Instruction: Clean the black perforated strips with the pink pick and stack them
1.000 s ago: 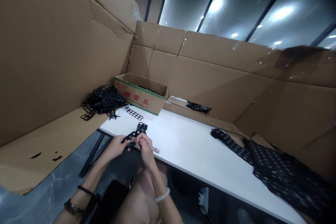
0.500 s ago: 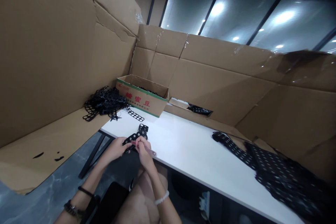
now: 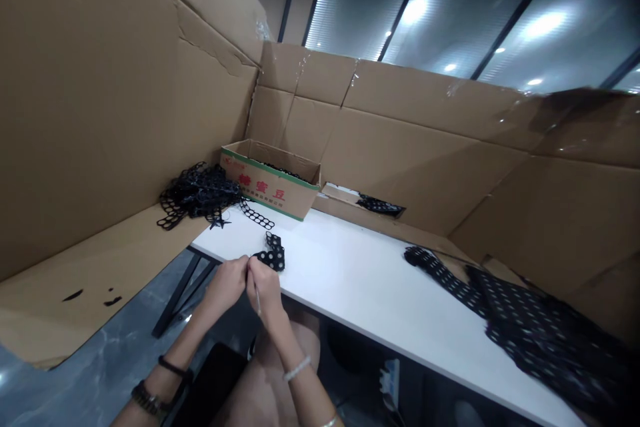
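Observation:
A black strip with rows of pale dots (image 3: 274, 258) lies bent at the near edge of the white table, and its near end runs to my hands. My left hand (image 3: 229, 282) is closed at that end, its fingertips against the other hand. Right beside it, my right hand (image 3: 265, 285) is closed round a thin tool (image 3: 258, 300), of which only a narrow length shows below the fingers. The strip's end and the tool's tip are hidden between my fingers.
A cardboard box (image 3: 270, 193) with black pieces stands at the back left, beside a tangled black pile of mesh (image 3: 200, 193). Dotted black sheets (image 3: 540, 333) cover the table's right end. Cardboard walls (image 3: 390, 140) enclose the white table (image 3: 350, 273).
Both hands have drawn together, and my right hand has moved a little left. The tool has turned to point more downward, and more of the strip lies exposed on the table.

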`<state>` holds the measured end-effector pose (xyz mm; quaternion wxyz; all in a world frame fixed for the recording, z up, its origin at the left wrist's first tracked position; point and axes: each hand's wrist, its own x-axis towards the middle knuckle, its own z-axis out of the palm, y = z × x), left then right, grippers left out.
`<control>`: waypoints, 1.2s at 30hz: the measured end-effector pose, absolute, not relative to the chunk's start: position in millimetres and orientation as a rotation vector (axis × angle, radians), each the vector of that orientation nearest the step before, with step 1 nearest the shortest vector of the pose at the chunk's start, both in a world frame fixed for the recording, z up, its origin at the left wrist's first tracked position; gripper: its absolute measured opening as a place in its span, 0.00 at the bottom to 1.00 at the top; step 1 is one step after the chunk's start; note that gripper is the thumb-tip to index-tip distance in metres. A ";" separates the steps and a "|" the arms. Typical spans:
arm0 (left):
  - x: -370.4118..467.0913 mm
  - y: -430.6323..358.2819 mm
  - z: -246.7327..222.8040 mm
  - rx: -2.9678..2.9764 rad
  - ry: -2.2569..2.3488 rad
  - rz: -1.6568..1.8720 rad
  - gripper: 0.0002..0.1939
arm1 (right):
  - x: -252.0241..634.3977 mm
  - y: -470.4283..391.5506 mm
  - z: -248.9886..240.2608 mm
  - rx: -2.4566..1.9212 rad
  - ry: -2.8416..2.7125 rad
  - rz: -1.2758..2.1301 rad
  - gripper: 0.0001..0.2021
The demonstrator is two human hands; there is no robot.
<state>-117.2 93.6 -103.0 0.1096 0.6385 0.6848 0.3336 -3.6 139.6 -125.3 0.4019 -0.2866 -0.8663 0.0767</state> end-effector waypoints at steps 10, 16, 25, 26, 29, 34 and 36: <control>-123.2 102.8 -116.2 1.898 2.021 0.996 0.14 | -7.6 153.6 -125.3 -0.743 -2.220 0.276 0.07; -123.4 107.7 -124.5 1.867 1.902 1.210 0.15 | -7.9 165.7 -118.1 -0.740 -2.007 0.595 0.06; -124.7 111.9 -124.5 1.645 1.926 1.266 0.17 | 12.4 185.6 -112.5 -0.680 -1.622 1.122 0.08; -124.9 111.5 -123.7 1.657 1.922 1.261 0.16 | 12.4 184.0 -111.9 -0.668 -1.628 1.158 0.08; -124.6 110.3 -122.2 1.672 1.923 1.260 0.16 | 11.0 178.0 -110.7 -0.654 -1.657 1.220 0.08; -125.2 111.0 -125.0 1.715 1.953 1.226 0.15 | 9.8 171.5 -111.6 -0.699 -1.712 1.164 0.09; -127.0 111.9 -127.9 1.783 1.982 1.210 0.15 | 9.8 167.5 -112.9 -0.719 -1.743 1.103 0.09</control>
